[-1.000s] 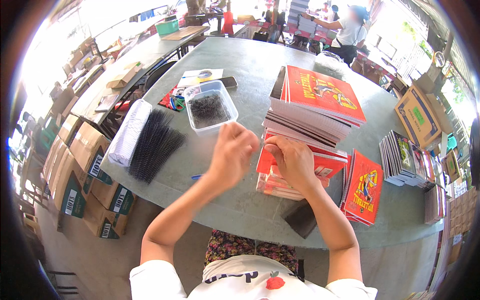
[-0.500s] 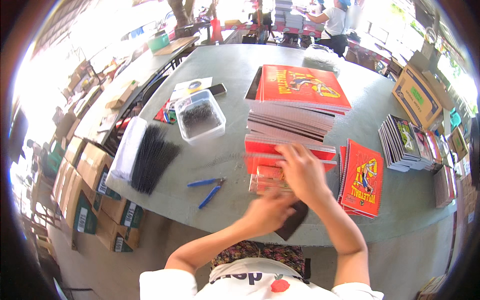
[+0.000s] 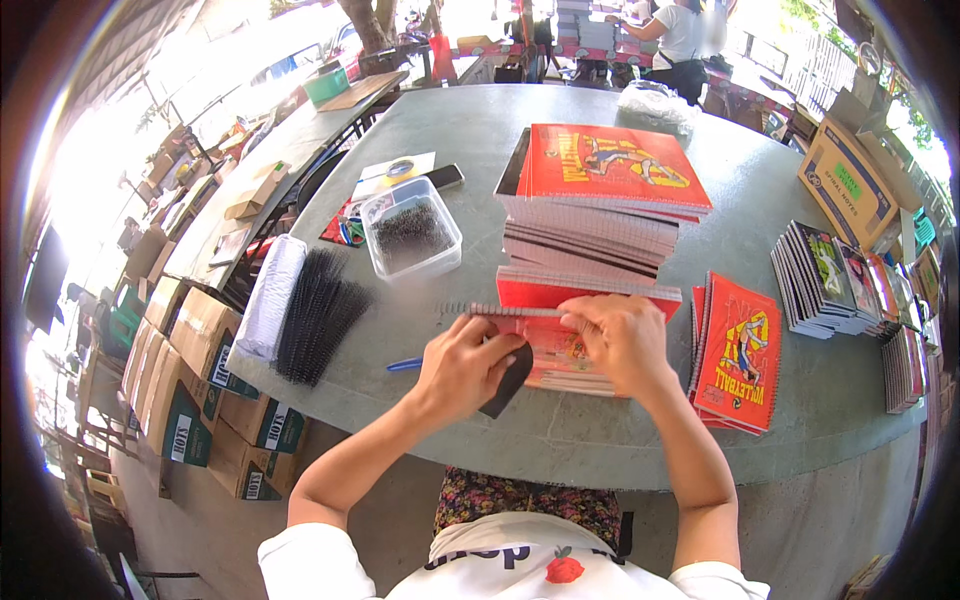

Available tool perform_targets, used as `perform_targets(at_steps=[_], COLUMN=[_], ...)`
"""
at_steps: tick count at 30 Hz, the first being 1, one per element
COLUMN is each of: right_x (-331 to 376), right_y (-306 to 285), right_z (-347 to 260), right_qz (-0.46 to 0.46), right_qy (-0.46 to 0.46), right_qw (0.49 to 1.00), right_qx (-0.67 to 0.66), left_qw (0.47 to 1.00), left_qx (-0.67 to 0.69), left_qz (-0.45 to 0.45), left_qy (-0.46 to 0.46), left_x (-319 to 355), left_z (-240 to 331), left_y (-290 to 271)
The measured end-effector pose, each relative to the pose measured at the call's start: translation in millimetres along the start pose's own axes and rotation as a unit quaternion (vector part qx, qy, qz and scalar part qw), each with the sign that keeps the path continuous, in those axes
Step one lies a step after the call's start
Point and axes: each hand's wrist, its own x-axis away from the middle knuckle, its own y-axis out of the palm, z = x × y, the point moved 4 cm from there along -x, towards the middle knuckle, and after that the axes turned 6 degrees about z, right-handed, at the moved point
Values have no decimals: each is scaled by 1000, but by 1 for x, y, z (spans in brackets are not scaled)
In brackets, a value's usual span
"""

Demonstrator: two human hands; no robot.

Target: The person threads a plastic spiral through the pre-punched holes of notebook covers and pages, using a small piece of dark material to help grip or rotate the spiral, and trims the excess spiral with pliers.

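Observation:
A notebook point(image 3: 535, 329) with red on it lies under both my hands, its bound edge facing away from me. A thin spiral coil point(image 3: 452, 308) runs along that edge and pokes out past its left end. My left hand point(image 3: 455, 368) is closed at this left end, thumb and fingers pinching the edge by the coil. Beside its fingertips a black flat piece point(image 3: 510, 382) hangs down; whether the hand grips it I cannot tell. My right hand point(image 3: 622, 345) pinches the same edge farther right. Just beyond stands a tall stack of red-covered notebooks point(image 3: 615, 170).
Left on the table point(image 3: 440, 440) are black plastic coils point(image 3: 320, 315), a white roll point(image 3: 272, 300), a clear tub point(image 3: 412, 232) of black bits and partly hidden blue pliers point(image 3: 403, 365). Right are red notebooks point(image 3: 738, 350), other notebooks point(image 3: 815, 275) and a carton point(image 3: 848, 190). A person point(image 3: 680, 40) stands far off.
My left hand has moved left and up to the notebook's left end, now covering most of the pliers. The black piece has shifted left and up too. My right hand stays on the edge.

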Motion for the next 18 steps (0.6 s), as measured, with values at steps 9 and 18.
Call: perform_targets(at_steps=[9,18], right_x=[1,14], right_y=[1,-29], right_z=[4,12], right_qz=[-33,-20], right_qy=[5,39], right_qw=[999,996], right_qx=[10,74], left_qw=[998,993], left_qx=[23,4], left_qz=[-41,111], left_qy=[32,40], left_x=[-14,-40], left_z=[4,6], left_y=[-1,-12])
